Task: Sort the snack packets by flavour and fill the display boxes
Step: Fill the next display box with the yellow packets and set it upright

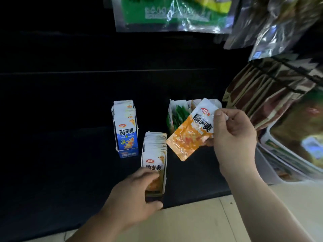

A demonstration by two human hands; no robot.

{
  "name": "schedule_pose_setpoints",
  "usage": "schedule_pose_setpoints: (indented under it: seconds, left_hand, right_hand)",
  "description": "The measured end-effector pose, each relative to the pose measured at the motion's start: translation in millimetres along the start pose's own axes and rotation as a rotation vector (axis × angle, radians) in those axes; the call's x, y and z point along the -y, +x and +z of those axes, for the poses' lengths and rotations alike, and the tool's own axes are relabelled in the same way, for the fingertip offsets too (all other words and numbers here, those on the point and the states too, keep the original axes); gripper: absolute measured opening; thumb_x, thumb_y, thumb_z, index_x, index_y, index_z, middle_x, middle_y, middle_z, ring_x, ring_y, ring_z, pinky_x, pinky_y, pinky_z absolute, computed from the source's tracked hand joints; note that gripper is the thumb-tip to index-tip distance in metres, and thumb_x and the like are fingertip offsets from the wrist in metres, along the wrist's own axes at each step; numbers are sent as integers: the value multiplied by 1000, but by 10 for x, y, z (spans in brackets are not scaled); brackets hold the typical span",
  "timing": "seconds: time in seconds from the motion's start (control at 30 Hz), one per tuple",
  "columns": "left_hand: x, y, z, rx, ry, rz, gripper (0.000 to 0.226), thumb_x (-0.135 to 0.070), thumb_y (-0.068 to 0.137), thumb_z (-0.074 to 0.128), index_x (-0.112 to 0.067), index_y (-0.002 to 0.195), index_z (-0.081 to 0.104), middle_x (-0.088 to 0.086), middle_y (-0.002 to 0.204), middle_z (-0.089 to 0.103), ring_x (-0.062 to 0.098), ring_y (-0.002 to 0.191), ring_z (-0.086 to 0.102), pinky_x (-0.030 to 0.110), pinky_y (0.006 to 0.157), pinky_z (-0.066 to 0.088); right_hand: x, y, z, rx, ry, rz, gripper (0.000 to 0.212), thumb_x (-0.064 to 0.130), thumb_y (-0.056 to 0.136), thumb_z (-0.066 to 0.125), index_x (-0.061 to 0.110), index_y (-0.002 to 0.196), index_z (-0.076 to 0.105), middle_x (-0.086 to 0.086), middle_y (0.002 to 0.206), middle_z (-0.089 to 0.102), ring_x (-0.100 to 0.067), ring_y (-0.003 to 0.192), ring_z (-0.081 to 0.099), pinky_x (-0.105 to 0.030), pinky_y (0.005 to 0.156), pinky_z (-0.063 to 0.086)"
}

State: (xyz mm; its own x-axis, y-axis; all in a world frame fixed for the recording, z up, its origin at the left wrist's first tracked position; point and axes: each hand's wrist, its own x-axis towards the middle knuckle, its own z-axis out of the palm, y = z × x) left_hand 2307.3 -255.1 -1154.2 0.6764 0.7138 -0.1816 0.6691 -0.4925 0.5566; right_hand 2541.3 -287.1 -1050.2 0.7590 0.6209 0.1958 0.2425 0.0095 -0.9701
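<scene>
My right hand (234, 135) pinches the white top of an orange snack packet (190, 131), which hangs tilted above the dark shelf. My left hand (134, 193) grips the front end of a display box (154, 165) filled with a row of orange packets. To the left stands a blue display box (125, 130) full of blue packets. Behind the held packet a white box (176, 116) holds green packets, partly hidden by the packet.
The boxes stand on a black shelf (70, 154) whose front edge meets a pale floor (201, 220). Stacks of larger bagged goods (279, 105) crowd the right side. Hanging foil bags (171, 13) fill the top.
</scene>
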Motion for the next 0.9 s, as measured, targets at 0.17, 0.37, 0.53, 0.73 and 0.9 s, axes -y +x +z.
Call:
schedule_pose_setpoints:
  seconds: [0.17,0.37,0.53,0.73,0.9]
  left_hand:
    - [-1,31,134,-20,181,18,79,-42,92,69,-42,159,26,-23,166,5,8,147,34,31,110,47]
    - [137,455,222,-158,97,50,69,-32,89,76,-37,150,43,-21,167,10,17,140,49,39,104,54]
    - [208,974,133,-275,-16,-1,58,-19,82,84,-15,136,61,-6,164,31,23,134,56,38,107,51]
    - [219,1035,31,-457,-79,-4,43,-3,89,66,-14,131,67,0,125,64,17,97,67,30,79,57]
    - [236,787,280,-193,-281,67,40,-26,94,70,-29,134,65,-15,121,67,0,105,64,29,89,58]
  right_hand:
    - [-331,-258,-52,84,-25,244,12,26,104,60,19,96,65,-2,80,75,-22,73,73,-34,54,60]
    - [-623,-254,85,45,64,409,12,28,103,62,19,97,66,0,89,77,-23,87,75,-31,59,60]
    - [-720,-155,132,12,83,367,10,26,103,64,22,95,69,-2,98,77,-22,91,76,-34,63,63]
    - [-804,-188,135,112,-5,307,9,26,102,65,21,98,71,8,90,78,-10,85,75,-28,62,62]
    - [-915,-254,138,136,1,380,8,28,101,66,23,97,72,4,90,79,-20,84,76,-32,64,63]
